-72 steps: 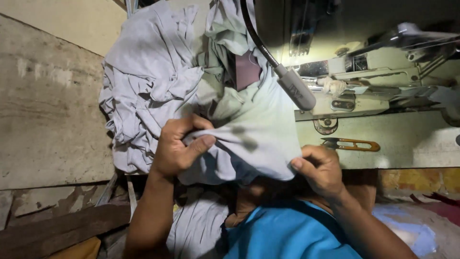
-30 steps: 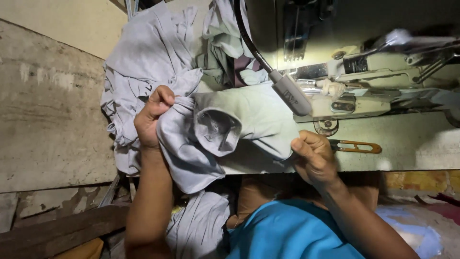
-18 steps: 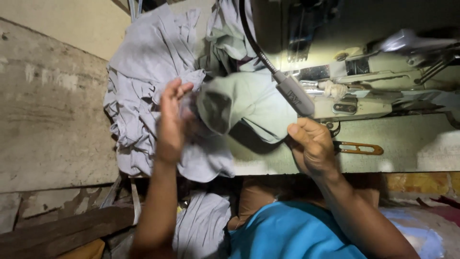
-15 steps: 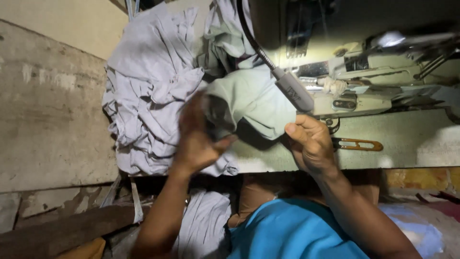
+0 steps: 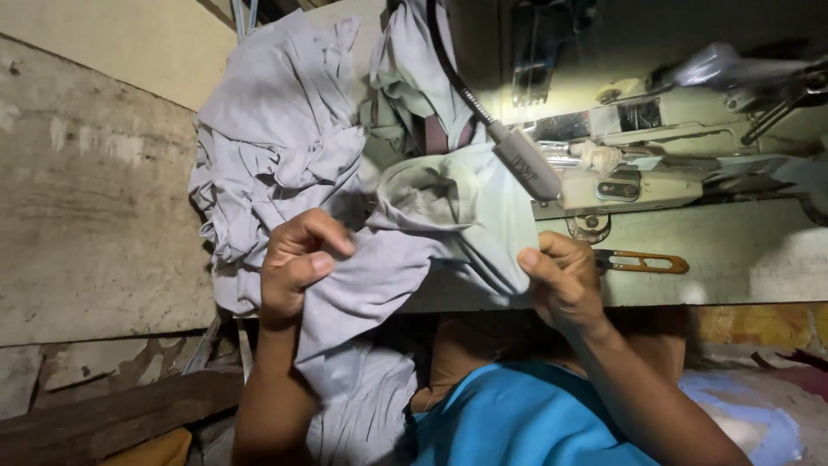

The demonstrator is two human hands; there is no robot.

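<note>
My left hand (image 5: 297,263) grips a grey cloth piece (image 5: 371,285) that hangs down over my lap. My right hand (image 5: 561,285) pinches the edge of a pale green cloth piece (image 5: 470,216) lying on the sewing table (image 5: 733,259). The two pieces overlap between my hands. Just beyond them stands the sewing machine (image 5: 655,147), with a bendy lamp (image 5: 517,160) reaching down over the green cloth.
A heap of grey cloth pieces (image 5: 276,147) lies on the table's left end. Orange-handled thread snips (image 5: 642,261) rest to the right of my right hand. A rough wall (image 5: 86,216) and wooden planks (image 5: 103,414) are at left. My blue shirt (image 5: 509,423) fills the bottom.
My left hand went out to the heap, took a grey piece and drew it back toward me. My right hand kept its hold on the green cloth.
</note>
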